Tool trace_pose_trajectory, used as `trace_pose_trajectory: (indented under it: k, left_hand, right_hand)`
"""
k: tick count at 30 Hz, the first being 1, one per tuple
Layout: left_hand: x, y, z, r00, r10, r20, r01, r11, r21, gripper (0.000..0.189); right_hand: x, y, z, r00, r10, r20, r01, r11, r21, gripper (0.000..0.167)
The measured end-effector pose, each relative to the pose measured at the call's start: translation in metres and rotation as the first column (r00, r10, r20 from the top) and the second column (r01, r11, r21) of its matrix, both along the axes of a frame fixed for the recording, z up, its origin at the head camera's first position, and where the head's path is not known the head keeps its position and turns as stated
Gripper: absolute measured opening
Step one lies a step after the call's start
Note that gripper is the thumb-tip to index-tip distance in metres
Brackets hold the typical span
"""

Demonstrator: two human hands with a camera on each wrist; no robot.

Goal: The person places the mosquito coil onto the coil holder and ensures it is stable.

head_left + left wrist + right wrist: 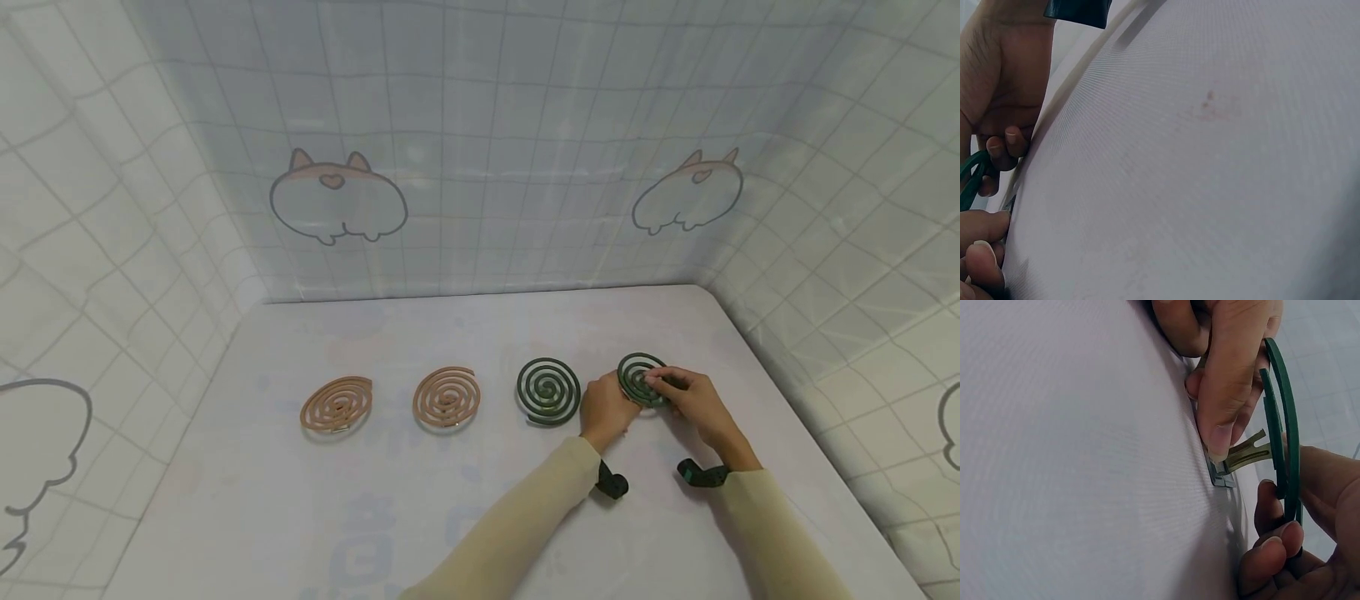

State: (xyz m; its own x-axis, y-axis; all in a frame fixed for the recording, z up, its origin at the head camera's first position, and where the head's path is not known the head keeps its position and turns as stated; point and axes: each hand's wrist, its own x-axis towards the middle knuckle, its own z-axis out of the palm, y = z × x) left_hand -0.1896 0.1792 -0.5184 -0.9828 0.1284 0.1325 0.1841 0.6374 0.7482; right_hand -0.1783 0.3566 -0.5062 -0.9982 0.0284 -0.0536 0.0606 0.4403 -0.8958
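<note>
A green mosquito coil (636, 372) is at the right of the table, gripped at its side by my right hand (697, 406). Edge-on in the right wrist view, the green coil (1292, 431) sits at the upper end of a small metal stand (1249, 456). My left hand (607, 410) is low beside it and pinches the stand's base, with the thumb (1219, 434) on top. Just left of that hand, a second green coil (547, 392) lies apart. The left wrist view catches only a bit of green coil (972, 181) at its edge.
Two brown mosquito coils stand further left: one (446, 398) near the middle, another (337, 406) tilted, each with a bit of metal showing beneath. The white cloth-covered table (300, 508) is bounded by gridded fabric walls (480, 125) at the back and sides.
</note>
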Motion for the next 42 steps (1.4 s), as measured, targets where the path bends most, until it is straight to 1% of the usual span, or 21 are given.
trace_pose_trajectory:
  k: [5, 9, 22, 27, 33, 37, 42]
  left_hand:
    - [0.0005, -0.0001, 0.0007, 1.0, 0.003, 0.016, -0.003, 1.0, 0.01, 0.021]
    - [-0.0003, 0.0004, 0.0001, 1.0, 0.001, 0.01, -0.001, 1.0, 0.016, 0.02]
    - [-0.0007, 0.0014, 0.0002, 1.0, 0.007, 0.026, -0.008, 1.0, 0.024, 0.019]
    - [-0.0001, 0.0004, 0.0011, 1.0, 0.006, 0.03, -0.007, 0.999, 0.039, 0.019]
    - [0.0004, -0.0012, 0.0037, 1.0, -0.009, 0.027, 0.007, 0.998, 0.062, 0.018]
    - [0.0014, -0.0017, 0.0049, 0.999, -0.015, 0.044, 0.012, 0.998, 0.066, 0.021]
    - [0.0019, -0.0016, 0.0047, 0.998, -0.005, 0.059, 0.002, 0.998, 0.062, 0.022]
  right_hand:
    - [0.0002, -0.0007, 0.0023, 1.0, 0.007, 0.002, -0.007, 1.0, -0.018, 0.041]
    - [-0.0005, -0.0011, 0.0041, 1.0, -0.003, 0.016, 0.003, 1.0, -0.021, 0.043]
    - [-0.0013, 0.001, 0.0066, 0.999, -0.016, 0.044, 0.016, 1.0, 0.016, 0.048]
    - [-0.0013, 0.0011, 0.0068, 0.999, -0.012, 0.049, 0.012, 1.0, 0.006, 0.048]
    - [-0.0014, 0.0009, 0.0073, 0.999, -0.012, 0.046, 0.013, 1.0, -0.014, 0.048]
    - [-0.0011, 0.0014, 0.0073, 0.999, -0.013, 0.05, 0.013, 1.0, -0.012, 0.047]
    - [-0.0011, 0.0018, 0.006, 0.999, -0.018, 0.05, 0.018, 1.0, -0.007, 0.047]
